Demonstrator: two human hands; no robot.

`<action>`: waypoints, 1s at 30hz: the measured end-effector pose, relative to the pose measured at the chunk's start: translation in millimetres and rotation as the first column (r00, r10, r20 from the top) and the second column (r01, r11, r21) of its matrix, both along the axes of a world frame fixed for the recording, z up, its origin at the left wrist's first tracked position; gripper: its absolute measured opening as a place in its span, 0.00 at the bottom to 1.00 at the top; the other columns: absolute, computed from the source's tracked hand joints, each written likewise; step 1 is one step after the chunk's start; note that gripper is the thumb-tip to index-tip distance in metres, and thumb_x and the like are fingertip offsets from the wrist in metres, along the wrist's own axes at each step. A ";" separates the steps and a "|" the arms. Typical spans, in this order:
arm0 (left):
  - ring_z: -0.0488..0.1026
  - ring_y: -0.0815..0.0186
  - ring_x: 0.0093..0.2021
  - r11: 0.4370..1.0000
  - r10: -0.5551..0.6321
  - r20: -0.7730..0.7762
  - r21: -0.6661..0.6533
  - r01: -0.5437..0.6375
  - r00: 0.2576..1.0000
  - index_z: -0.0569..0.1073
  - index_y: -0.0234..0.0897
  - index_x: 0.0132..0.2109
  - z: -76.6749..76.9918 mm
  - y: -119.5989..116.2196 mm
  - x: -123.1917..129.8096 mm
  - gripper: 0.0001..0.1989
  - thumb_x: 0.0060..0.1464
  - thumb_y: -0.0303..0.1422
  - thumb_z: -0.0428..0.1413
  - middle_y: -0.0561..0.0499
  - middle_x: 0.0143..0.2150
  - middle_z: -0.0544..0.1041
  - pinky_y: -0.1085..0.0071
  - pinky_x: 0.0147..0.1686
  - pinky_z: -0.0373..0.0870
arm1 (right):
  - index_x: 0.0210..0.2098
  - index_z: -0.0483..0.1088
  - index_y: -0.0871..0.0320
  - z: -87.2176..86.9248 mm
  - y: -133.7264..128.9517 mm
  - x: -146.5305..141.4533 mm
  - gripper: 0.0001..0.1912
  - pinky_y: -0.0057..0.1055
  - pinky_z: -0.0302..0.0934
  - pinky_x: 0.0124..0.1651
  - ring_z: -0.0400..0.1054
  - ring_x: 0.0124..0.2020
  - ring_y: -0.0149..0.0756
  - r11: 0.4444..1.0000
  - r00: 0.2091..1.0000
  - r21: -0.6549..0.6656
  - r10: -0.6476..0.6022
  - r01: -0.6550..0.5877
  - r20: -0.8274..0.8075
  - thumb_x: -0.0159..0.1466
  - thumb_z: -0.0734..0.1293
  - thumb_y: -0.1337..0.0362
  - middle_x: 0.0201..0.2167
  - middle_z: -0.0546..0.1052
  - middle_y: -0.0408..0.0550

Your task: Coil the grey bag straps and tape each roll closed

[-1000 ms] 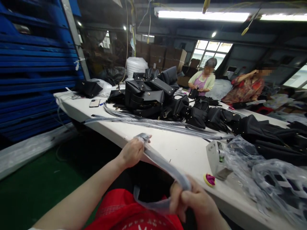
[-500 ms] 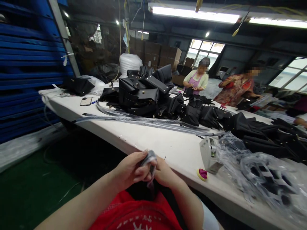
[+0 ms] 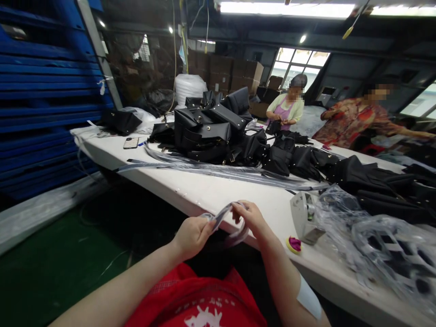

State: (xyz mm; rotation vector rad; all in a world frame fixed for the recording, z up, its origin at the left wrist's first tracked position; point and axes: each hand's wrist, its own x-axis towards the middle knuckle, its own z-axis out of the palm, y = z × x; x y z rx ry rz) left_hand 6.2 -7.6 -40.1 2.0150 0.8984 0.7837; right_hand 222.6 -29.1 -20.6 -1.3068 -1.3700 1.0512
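Observation:
A grey strap in clear plastic [image 3: 224, 212] stretches between my hands, just off the table's near edge. My left hand [image 3: 192, 236] is closed round one part of it, with a loop sticking out past the thumb. Farther right, my right hand [image 3: 251, 217] pinches the strap between thumb and fingers, and a curved length hangs below that hand. More long plastic-covered straps [image 3: 204, 169] lie across the white table [image 3: 170, 186] ahead of me. To the right stand a metal tape dispenser [image 3: 304, 220] and a small yellow-rimmed thing with magenta inside [image 3: 294, 245].
Black bags [image 3: 211, 131] are heaped along the table's far side, and a phone [image 3: 131, 143] lies at the left. Coiled plastic-wrapped straps [image 3: 384, 247] cover the right end. Two people [image 3: 286, 109] work across the table. Blue pallets [image 3: 44, 95] are stacked at left.
My hands have moved apart, the right one going up and to the right. The strap, earlier bunched between them, is now partly drawn out. The view has shifted slightly.

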 end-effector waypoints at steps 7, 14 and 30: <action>0.53 0.76 0.13 0.520 0.169 0.555 -0.753 0.405 0.815 0.76 0.29 0.34 43.1 -6.5 5.6 0.23 0.59 0.48 0.50 0.62 0.13 0.53 0.74 0.27 0.66 | 0.48 0.67 0.57 -16.9 -12.9 -46.2 0.17 0.35 0.61 0.47 0.66 0.41 0.37 0.957 0.956 0.107 0.253 -0.270 0.148 0.58 0.64 0.67 0.41 0.73 0.47; 0.72 0.62 0.35 0.972 0.196 0.483 0.022 -0.236 0.854 0.73 0.36 0.43 37.3 10.1 -2.1 0.18 0.62 0.44 0.47 0.49 0.32 0.72 0.58 0.54 0.62 | 0.39 0.72 0.64 -26.0 -31.7 -58.2 0.21 0.24 0.53 0.26 0.57 0.22 0.25 0.671 0.655 -0.088 0.674 -0.736 -0.341 0.63 0.64 0.50 0.21 0.65 0.41; 0.51 0.74 0.09 0.657 -0.297 0.168 -0.679 0.329 0.940 0.75 0.32 0.26 43.7 21.9 -13.0 0.29 0.55 0.55 0.48 0.58 0.07 0.58 0.73 0.19 0.60 | 0.47 0.71 0.56 -21.3 -2.4 -17.3 0.14 0.33 0.59 0.49 0.67 0.43 0.36 0.918 0.918 0.152 0.332 -0.367 0.216 0.68 0.59 0.58 0.41 0.75 0.48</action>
